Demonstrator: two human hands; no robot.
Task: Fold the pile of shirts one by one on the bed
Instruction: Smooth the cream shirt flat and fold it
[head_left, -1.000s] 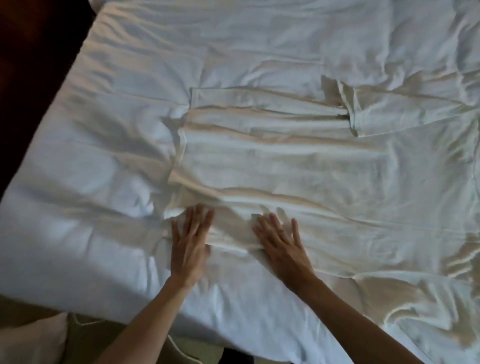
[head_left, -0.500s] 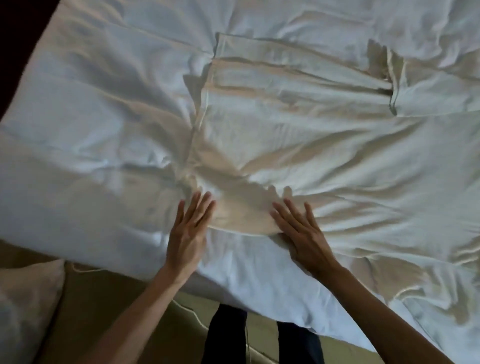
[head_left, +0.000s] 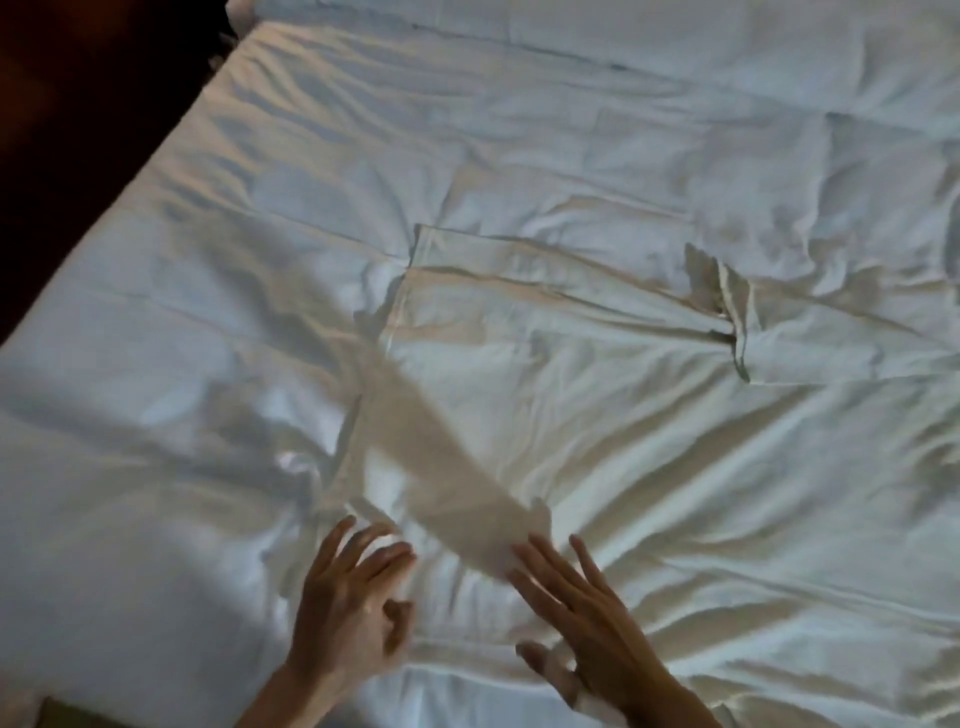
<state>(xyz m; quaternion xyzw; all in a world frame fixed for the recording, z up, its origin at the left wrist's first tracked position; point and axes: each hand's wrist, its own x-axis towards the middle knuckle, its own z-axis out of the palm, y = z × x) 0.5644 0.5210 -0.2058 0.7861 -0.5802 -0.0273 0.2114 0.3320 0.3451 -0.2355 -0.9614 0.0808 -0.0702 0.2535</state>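
— On bed (head_left: 156, 467), head view: what lies where?

— White shirt (head_left: 571, 395) spread flat over white bedding, filling centre out toward 3 o'clock. Hem edge at 9 o'clock side of garment, running roughly 12 to 6. One sleeve (head_left: 841, 343) stretched toward 3 o'clock, its cuff end turned back near centre-right. Cloth creased, long folds fanning from 6 o'clock corner.

— Nearest corner of shirt?

— Lower hem corner at about 6 o'clock, between both hands. Broad grey shadow across it, slanting from centre down to 6.

— Left hand (head_left: 348, 603)?

— At 6 o'clock, slightly toward 7. Palm down, fingers spread and nearly straight, tips pointing to 12. Motion-blurred. Tips at shirt's hem corner; contact with cloth unclear. Thumb bent in toward 3 o'clock side. Nothing gripped, as far as visible.

— Right hand (head_left: 587, 618)?

— At 6 o'clock, slightly toward 5. Flat, fingers straight and fanned toward 11. Laid over lower edge of shirt, fingertips on shadowed fabric. Thumb low, toward 6. No pinch seen, nothing held.

— Hands relative to each other?

— Near, not touching; strip of shirt cloth between.

— Anything else in view?

— Second line of folded bedding near 12 o'clock. Dark floor (head_left: 62, 130) past bed edge at 10 to 11 o'clock. Bare forearms entering from 6 o'clock. Dim, warm light; fine detail of fabric edges hard to read. Pile of other shirts not made out.
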